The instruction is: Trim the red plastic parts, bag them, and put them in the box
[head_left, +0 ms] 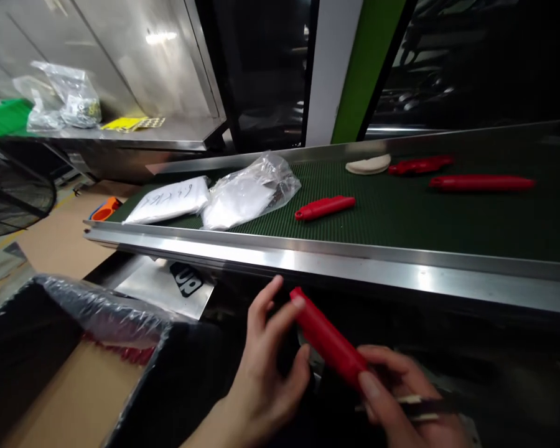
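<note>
My left hand and my right hand both grip a red plastic handle-shaped part below the near rail of a green conveyor belt. My left fingers pinch its upper end, my right fingers wrap its lower end. A thin dark tool also lies in my right hand. Three more red parts lie on the belt: one mid-belt, two farther right.
Two plastic bags and a pale disc lie on the belt. A cardboard box lined with black plastic stands at lower left. A steel table with bags stands at the back left; a fan is at left.
</note>
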The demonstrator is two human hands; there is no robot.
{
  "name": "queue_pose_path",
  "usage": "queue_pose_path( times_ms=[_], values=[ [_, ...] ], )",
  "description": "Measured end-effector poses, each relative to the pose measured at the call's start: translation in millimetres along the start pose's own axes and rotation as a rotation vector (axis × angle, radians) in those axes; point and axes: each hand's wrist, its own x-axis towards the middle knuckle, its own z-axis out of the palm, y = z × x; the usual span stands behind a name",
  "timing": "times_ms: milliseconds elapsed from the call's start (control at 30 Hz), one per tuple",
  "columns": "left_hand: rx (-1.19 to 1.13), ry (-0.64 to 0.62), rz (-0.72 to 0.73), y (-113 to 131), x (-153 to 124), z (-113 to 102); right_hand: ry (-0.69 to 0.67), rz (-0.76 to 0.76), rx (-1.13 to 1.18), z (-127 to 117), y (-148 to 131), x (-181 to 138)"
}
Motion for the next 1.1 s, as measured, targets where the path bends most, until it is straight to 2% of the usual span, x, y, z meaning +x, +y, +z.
queue_pose_path(
  times_ms=[67,133,167,267,400,533,600,700,1100],
  values=[
    [-0.584,0.052,-0.373,6.2,-4.3,7.4,0.043,-0.048,-0.089,9.4,-4.7,-7.1],
    [-0.980,0.115,-0.584,12.2,-5.6,14.5,0.015,-0.090,-0.141,18.6,-10.9,-14.1],
    [-1.069,0.165,-0.644,14.3,-5.7,16.8,-0.036,-0.103,-0.143,21.4,-13.4,-16.5],
    [-1.091,0.218,-0.723,16.6,-8.0,16.3,-0.181,-0.093,-0.143,19.5,-15.7,-13.6],
    [-1.005,0.096,-0.700,18.1,-21.2,7.1,-0.230,-0.081,-0.243,5.7,-17.6,11.1],
    [-0.955,0.112,-0.715,24.6,-34.1,4.8,-0.331,-0.339,-0.287,3.5,-29.4,30.9],
    [-0.971,0.150,-0.742,28.2,-36.8,6.1,-0.336,-0.465,-0.337,6.4,-33.7,34.0],
    [-1.016,0.167,-0.778,31.9,-38.1,6.9,-0.345,-0.539,-0.422,9.6,-35.8,33.3],
    [-1.070,0.136,-0.785,36.0,-39.6,1.7,-0.336,-0.548,-0.448,8.4,-44.5,26.0]
  ],
)
